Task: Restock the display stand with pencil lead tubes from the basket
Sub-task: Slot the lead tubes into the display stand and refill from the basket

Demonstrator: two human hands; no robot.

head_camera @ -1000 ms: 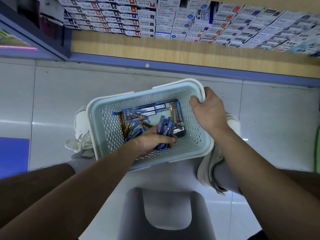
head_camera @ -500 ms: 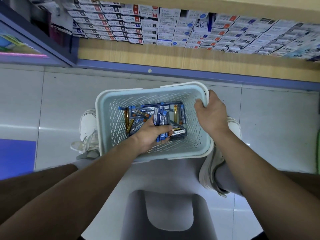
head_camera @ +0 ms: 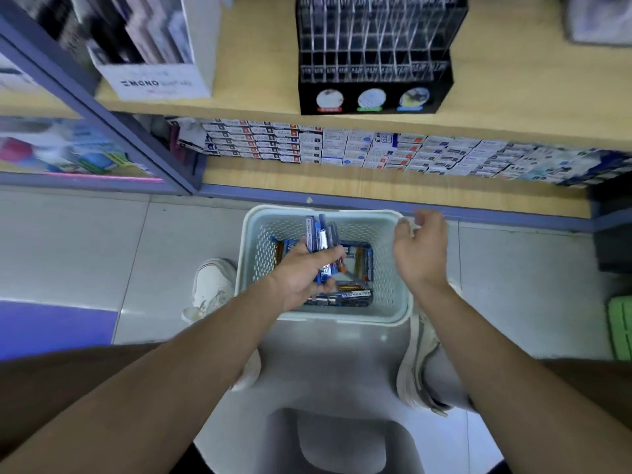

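- Wooden shelf (head_camera: 260, 63) carries the black display stand (head_camera: 376, 53). Its narrow clear slots look mostly empty, though blur hides detail. Pushing a whole bundle at one slot could jam it or scatter tubes across the shelf.
- Pale blue basket (head_camera: 260, 254) sits low between the person's shoes (head_camera: 212, 285), apparently on the front of a grey stool (head_camera: 342, 439). Nothing steadies it now, so a knock from an arm or knee could tip it.
- Raised over the basket, the left hand (head_camera: 301, 271) has its fingers clamped on a bundle of blue pencil lead tubes (head_camera: 319, 234). The bundle fans out unevenly, so the outer ones may slide free on the way up.
- Just beside the basket's far right corner hangs the right hand (head_camera: 422, 254), fingers apart and loosely bent, holding nothing.
- Blue and amber loose tubes (head_camera: 355, 295) lie on the basket's bottom.
- Half a second ago the right hand gripped the rim and has since let go. The left hand was down among the tubes and has lifted clear. The view has tilted up, bringing the stand into sight.
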